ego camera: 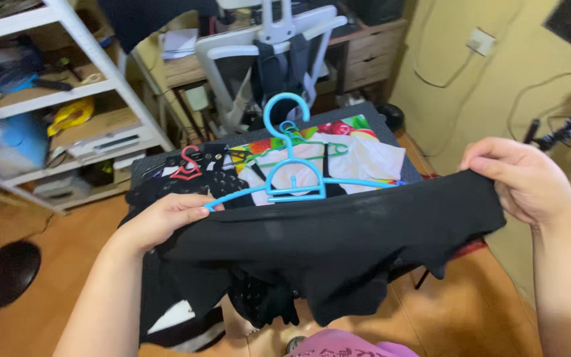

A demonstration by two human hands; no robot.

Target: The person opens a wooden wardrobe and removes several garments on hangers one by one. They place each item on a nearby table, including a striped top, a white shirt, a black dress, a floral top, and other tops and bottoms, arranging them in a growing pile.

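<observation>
Big white shelving unit (94,86) fills the upper left, w/ boxes, a blue bin and a yellow item on its shelves. Yellow wall (470,86) on the right, w/ a socket and loose cables. White office chair (279,53) at top centre, dark clothes draped over its back, wooden desk behind it. Orange-brown wood floor (484,311) below; dark round fan base (4,272) sits on it at far left.

Centre: low bench (365,116) w/ a dark top, piled w/ laundry: white and black garments, a bright fruit-print cloth.

Black garment (338,244) is stretched across the front of the view, between both hands and in front of the bench, top edge pulled roughly level, lower edge hanging ragged.

Right hand (527,178): grip closed, pinching the garment's upper right corner, thumb on top. Left hand (166,218): grip closed on the garment's upper left edge; the tip of a blue hanger (295,182) arm touches or passes just by its fingers, can't tell if it's held too.

Blue hanger lies on the laundry pile, hook pointing away, a smaller blue one nested in it. Thin green hanger (312,147) just behind. Small red hanger (188,168) to the left, on black fabric.
</observation>
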